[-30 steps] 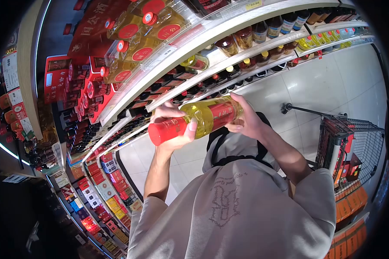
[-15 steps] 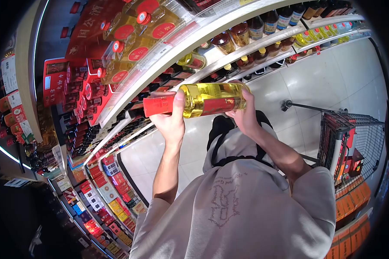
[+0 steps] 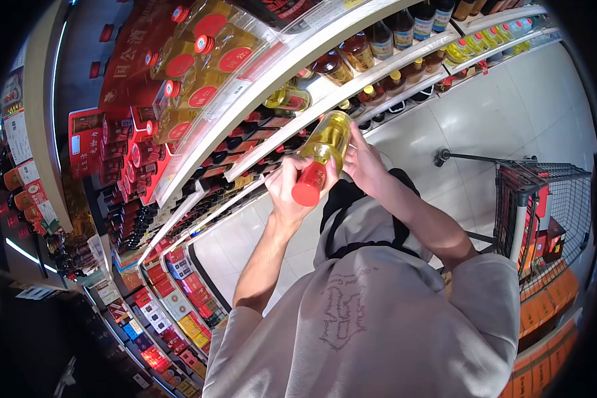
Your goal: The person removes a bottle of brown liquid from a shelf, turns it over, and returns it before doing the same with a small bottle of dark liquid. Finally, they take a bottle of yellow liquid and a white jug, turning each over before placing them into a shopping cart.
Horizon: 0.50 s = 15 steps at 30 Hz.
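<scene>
Supermarket shelf (image 3: pixel 245 106) is curving overhead. Yellow bottle (image 3: pixel 326 142) is tilting base-first just below it. Left hand (image 3: pixel 286 189), arm raised, is curling fingers around the red neck; right hand (image 3: pixel 365 166) is cupping the bottle's side.

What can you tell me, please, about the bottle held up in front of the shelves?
The bottle looks like clear glass or plastic, filled with yellow liquid, with a red cap over the neck. It is tipped, cap end toward the camera and base toward the shelves, clear of them. The left hand grips it at the neck end; the right hand holds the body from the other side.
</scene>
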Motion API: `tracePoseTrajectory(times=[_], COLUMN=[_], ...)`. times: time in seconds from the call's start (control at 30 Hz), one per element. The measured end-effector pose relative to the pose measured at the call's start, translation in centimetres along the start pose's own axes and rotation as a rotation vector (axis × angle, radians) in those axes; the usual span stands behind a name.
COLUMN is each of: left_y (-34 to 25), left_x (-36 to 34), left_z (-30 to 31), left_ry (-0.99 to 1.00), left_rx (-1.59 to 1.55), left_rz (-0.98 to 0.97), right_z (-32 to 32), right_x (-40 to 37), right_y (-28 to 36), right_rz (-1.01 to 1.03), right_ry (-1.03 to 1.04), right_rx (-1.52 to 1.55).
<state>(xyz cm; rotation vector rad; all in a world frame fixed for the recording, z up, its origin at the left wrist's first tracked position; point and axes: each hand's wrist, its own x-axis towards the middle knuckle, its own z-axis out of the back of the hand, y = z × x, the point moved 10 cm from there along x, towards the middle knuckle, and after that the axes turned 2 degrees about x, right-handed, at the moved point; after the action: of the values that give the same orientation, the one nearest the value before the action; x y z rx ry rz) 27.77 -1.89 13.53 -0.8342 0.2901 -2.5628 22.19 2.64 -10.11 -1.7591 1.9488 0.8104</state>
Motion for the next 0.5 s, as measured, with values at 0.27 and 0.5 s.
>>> tracePoseTrajectory(times=[0.27, 0.5], left_y=[0.3, 1.9], left_x=[-1.2, -0.7], left_z=[-3.1, -3.8], left_ry=[0.066, 0.078], left_rx=[-0.023, 0.008], left_rz=[-0.079, -0.018], right_z=[0.9, -1.8], right_x=[2.8, 3.9], right_y=[-0.3, 0.4], right_rz=[-0.097, -0.112], right_ry=[-0.052, 0.209], right_rx=[-0.118, -0.014])
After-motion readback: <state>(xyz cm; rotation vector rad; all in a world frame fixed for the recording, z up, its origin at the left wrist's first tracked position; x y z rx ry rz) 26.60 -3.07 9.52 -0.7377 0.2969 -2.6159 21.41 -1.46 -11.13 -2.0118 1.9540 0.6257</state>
